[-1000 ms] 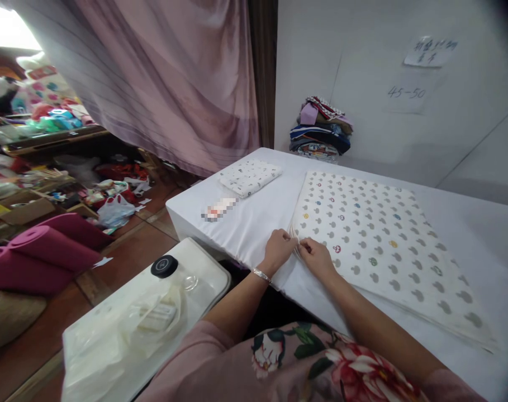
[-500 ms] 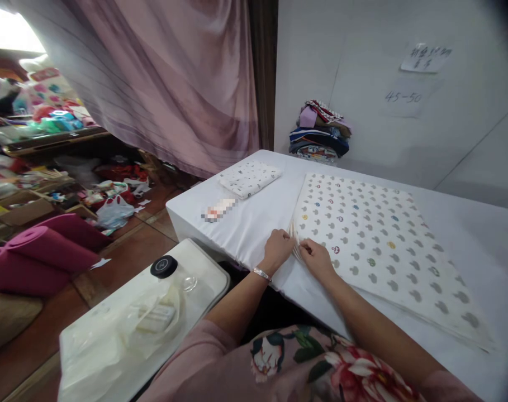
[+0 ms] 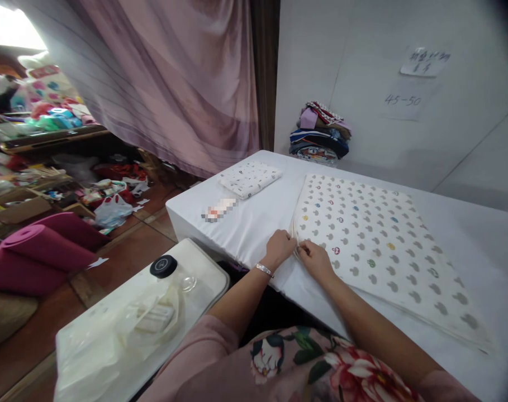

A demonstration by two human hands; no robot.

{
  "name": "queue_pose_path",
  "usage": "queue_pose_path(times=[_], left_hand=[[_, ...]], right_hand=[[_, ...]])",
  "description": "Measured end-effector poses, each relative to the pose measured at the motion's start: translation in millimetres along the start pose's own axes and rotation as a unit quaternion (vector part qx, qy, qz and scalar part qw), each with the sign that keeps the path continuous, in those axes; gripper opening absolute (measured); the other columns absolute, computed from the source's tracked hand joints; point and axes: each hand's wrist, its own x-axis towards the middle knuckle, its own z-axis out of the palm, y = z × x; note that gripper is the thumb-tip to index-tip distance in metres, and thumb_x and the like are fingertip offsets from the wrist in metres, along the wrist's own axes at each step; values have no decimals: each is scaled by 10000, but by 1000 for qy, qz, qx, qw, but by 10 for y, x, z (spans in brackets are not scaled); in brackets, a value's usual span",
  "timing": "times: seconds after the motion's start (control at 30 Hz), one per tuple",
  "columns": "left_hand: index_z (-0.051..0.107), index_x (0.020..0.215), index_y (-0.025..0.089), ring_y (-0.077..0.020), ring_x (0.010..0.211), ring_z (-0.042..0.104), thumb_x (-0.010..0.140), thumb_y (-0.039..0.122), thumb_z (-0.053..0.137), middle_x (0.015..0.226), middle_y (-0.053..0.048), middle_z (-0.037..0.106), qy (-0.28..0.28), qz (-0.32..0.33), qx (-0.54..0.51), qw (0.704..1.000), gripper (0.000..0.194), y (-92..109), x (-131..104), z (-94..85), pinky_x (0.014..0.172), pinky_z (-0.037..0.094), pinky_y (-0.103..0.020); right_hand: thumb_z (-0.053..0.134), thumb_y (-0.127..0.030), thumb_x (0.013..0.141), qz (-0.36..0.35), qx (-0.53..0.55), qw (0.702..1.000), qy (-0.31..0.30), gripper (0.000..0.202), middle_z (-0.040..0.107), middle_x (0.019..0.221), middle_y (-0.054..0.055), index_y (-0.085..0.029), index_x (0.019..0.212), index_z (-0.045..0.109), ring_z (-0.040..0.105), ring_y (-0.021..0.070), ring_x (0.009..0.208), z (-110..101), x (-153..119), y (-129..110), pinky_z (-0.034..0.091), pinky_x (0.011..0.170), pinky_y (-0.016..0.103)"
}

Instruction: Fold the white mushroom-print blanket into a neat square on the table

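A white cloth [image 3: 366, 240] printed with grey and a few coloured mushroom shapes lies folded in layers on the white-covered table [image 3: 254, 223]. At its near left corner my left hand [image 3: 280, 248], with a bracelet on the wrist, pinches the layered edge. My right hand [image 3: 314, 258] is closed on the same corner, its fingertips close beside the left ones. The fingers partly hide the gathered layers. Farther back on the left rests a smaller folded cloth [image 3: 250, 178] with a dark speckled print.
A blurred-out small item [image 3: 218, 210] lies left on the table. Beside the table, a white surface [image 3: 90, 346] carries a black round lid [image 3: 164, 266] and clear plastic. Folded clothes [image 3: 319, 134] are stacked by the wall. Pink rolls [image 3: 48, 245] lie on the floor.
Very little differs. Both hands stay at the cloth's corner, with slight shifts of the fingers along the layered edge. The view has moved slightly.
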Motion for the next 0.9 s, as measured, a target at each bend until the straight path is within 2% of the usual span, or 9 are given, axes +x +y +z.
queue_pose_path(times=[0.13,0.23,0.43,0.6,0.77,0.9], left_hand=[[620,762,174,-172,718,584,717,254,515,795,-48,662,-4,-7,-25,1000,140,-49,29,1,613,383,-253],[610,734,172,-161,684,580,714,257,504,763,-41,666,-14,-18,-61,998,137,-75,38,-13,581,374,-244],[602,701,173,-159,717,590,699,260,521,779,-36,676,-25,-31,-99,994,119,-64,34,-45,612,391,-237],[591,692,174,-156,689,578,710,270,517,755,-35,667,-20,-29,-100,994,122,-54,27,-52,593,383,-239],[578,685,182,-146,696,575,712,261,526,753,-18,660,-18,-20,-102,994,98,-73,27,-31,598,387,-232],[587,700,183,-149,701,581,717,253,530,751,-17,666,-17,-27,-98,995,92,-90,35,-3,613,397,-234]], right_hand=[[415,-290,812,-23,22,999,29,200,593,690,11,-198,744,579,515,149,647,-28,-40,-21,366,626,253],[415,-280,818,-35,-9,998,44,194,595,720,16,-196,794,587,516,149,662,-23,-67,-41,369,638,255],[446,-295,827,-18,-75,997,-2,192,612,732,15,-207,905,597,542,160,677,28,-68,-103,353,609,252],[423,-263,836,-17,-57,998,7,268,633,769,21,-196,1042,580,563,169,710,29,-56,-85,380,653,262],[401,-246,861,-23,-102,994,-10,267,653,905,49,-195,1051,581,577,179,813,41,-63,-104,377,693,265],[420,-319,880,-25,-133,990,-36,250,646,915,50,-197,1029,578,576,171,775,38,-83,-168,353,646,257]])
